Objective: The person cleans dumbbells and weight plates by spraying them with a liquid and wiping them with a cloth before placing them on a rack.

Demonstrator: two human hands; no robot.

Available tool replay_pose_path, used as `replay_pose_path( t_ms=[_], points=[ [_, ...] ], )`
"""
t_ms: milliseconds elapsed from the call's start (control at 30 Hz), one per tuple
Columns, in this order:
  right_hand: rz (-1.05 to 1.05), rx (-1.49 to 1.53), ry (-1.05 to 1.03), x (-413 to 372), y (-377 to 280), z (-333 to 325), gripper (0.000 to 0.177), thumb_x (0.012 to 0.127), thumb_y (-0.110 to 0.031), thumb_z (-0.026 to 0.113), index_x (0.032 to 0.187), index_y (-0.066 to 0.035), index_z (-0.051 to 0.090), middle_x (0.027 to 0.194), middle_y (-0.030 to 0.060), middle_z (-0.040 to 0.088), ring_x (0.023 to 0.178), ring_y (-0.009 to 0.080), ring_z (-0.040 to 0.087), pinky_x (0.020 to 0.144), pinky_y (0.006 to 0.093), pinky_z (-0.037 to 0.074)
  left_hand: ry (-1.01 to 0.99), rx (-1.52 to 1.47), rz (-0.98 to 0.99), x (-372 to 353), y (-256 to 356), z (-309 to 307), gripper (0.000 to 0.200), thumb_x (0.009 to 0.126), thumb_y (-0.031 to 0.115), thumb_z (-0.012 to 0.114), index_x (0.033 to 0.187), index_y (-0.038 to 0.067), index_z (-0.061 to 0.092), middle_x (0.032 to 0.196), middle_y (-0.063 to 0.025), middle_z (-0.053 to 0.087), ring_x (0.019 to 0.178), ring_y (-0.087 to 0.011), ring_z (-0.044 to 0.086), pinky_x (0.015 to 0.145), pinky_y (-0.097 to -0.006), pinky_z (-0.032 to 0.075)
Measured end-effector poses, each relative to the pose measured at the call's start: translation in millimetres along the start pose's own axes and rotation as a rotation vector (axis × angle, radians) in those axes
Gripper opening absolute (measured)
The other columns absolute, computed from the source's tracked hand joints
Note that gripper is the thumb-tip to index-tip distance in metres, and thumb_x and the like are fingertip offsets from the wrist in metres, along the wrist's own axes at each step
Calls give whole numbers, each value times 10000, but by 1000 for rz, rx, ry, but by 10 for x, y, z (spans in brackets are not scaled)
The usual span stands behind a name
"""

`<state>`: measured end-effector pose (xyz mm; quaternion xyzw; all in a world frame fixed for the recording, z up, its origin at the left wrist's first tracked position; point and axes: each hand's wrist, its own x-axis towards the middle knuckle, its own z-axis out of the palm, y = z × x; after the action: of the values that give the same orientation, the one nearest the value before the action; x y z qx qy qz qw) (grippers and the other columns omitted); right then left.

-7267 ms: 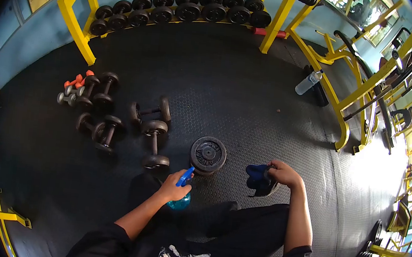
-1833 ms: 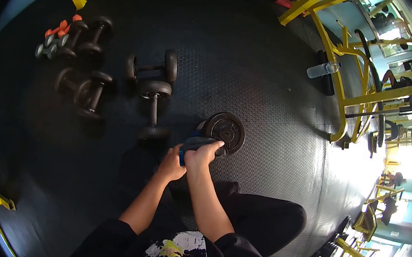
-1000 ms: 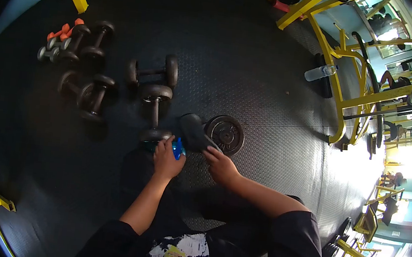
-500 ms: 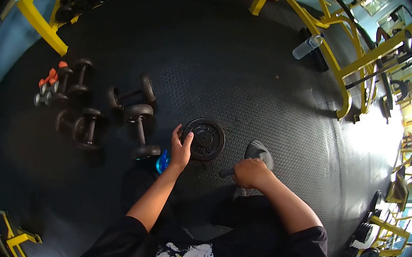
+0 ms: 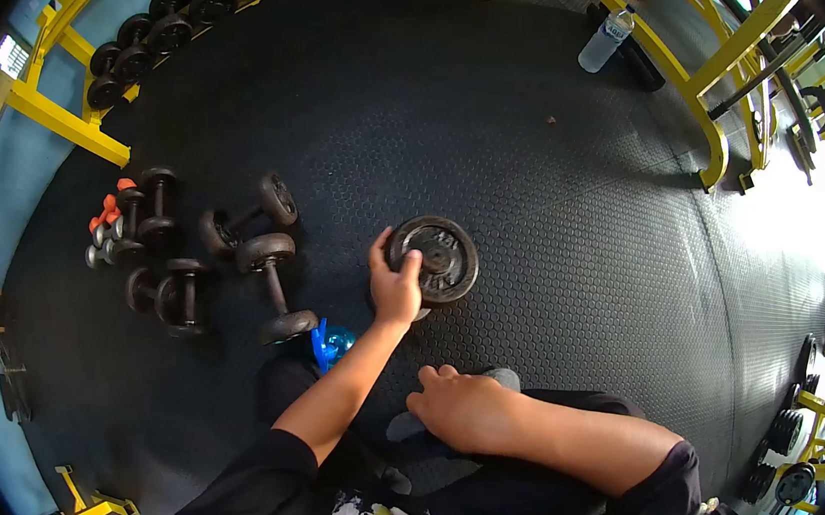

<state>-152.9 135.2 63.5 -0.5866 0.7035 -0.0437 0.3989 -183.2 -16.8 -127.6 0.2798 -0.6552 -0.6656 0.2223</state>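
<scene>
My left hand (image 5: 397, 291) is closed on the left rim of a round black weight plate (image 5: 456, 277), its thumb lying across the raised lettering on the face. The plate is tilted, and a small greyish part shows below its lower edge; whether a handle is attached underneath is hidden. My right hand (image 5: 467, 411) hovers or rests above my feet, fingers loosely bent and a little apart, with nothing visible in them. Behind it a grey shoe or sock (image 5: 504, 378) shows in part. A blue translucent bottle (image 5: 333, 346) lies beside my left forearm.
Several black dumbbells (image 5: 276, 286) lie on the rubber floor (image 5: 591, 276) at the left, with small orange dumbbells (image 5: 108, 209) beyond. A loaded dumbbell rack (image 5: 69, 126) stands at the far left. A clear water bottle (image 5: 606, 42) stands near a yellow machine frame (image 5: 715, 149).
My left hand has closed on the plate's rim and tilted it, shifting it slightly right. My right hand has moved down and left, its fingers loosening. The camera view has shifted.
</scene>
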Motion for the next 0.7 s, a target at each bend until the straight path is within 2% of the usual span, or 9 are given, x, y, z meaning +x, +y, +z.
replay_pose_path(
  t_ms=[100, 200, 300, 400, 500, 567, 600, 667, 700],
  points=[
    [98, 26, 43, -29, -87, -25, 221, 821, -84, 659, 1021, -6, 713, 1125, 220, 612, 981, 365, 681, 749, 399, 591, -153, 93, 92, 81, -109, 384, 725, 833, 156, 682, 1456, 37, 331, 1389, -242, 376, 1263, -356, 463, 1096, -451, 378],
    [174, 76, -39, -49, -79, 35, 212, 825, -101, 662, 1009, -5, 708, 1097, 222, 623, 1034, 338, 671, 753, 399, 587, -90, 227, -109, 27, 96, 988, 808, 770, 161, 711, 1465, 101, 303, 1349, -258, 359, 1260, -404, 430, 1088, -497, 369],
    [200, 58, -25, -110, -82, 30, 251, 869, -167, 608, 1047, 3, 655, 1083, 226, 607, 933, 354, 693, 819, 488, 569, -100, 337, -177, -78, 47, 1490, 832, 740, 114, 728, 1454, 172, 305, 1342, -227, 371, 1248, -385, 439, 1077, -503, 364],
    [366, -78, -111, -179, -39, -5, 318, 852, -210, 627, 1059, 17, 707, 1179, 274, 629, 937, 340, 699, 1038, 623, 405, -161, 558, -156, -238, -206, 1874, 844, 715, 114, 744, 1437, 226, 323, 1292, -208, 407, 1218, -369, 450, 1052, -533, 342],
    [520, -53, -4, -349, 156, 108, 309, 859, -199, 615, 1063, 19, 696, 1122, 261, 640, 889, 328, 707, 975, 583, 470, -166, 669, -93, -426, -680, 2093, 883, 673, 148, 784, 1417, 253, 321, 1274, -179, 427, 1230, -367, 426, 1036, -544, 330],
    [565, -39, 144, -538, 280, 190, 335, 855, -181, 599, 1155, -42, 655, 991, 226, 635, 778, 327, 709, 779, 442, 565, -244, 658, -35, -435, -749, 1992, 918, 686, 211, 813, 1440, 254, 291, 1299, -157, 426, 1275, -357, 402, 1050, -579, 306],
    [591, 78, 188, -637, 343, 123, 449, 839, -142, 596, 1284, -80, 580, 976, 243, 624, 821, 360, 702, 740, 408, 572, -288, 676, -15, -440, -689, 1936, 855, 720, 209, 795, 1434, 213, 325, 1292, -173, 435, 1225, -350, 440, 1030, -559, 341],
    [653, 209, 362, -714, 451, 67, 747, 752, -27, 636, 1444, 10, 359, 979, 257, 634, 876, 387, 686, 790, 433, 557, -315, 719, 6, -364, -540, 1621, 794, 753, 206, 777, 1428, 171, 360, 1284, -189, 444, 1176, -343, 478, 1011, -539, 376],
    [642, 312, 433, -725, 525, 9, 794, 709, 0, 658, 1432, 60, 335, 1001, 264, 647, 902, 402, 677, 820, 454, 545, -395, 472, 72, -262, -482, 1434, 724, 783, 185, 746, 1412, 130, 390, 1290, -197, 444, 1145, -325, 494, 999, -499, 404]
  ],
)
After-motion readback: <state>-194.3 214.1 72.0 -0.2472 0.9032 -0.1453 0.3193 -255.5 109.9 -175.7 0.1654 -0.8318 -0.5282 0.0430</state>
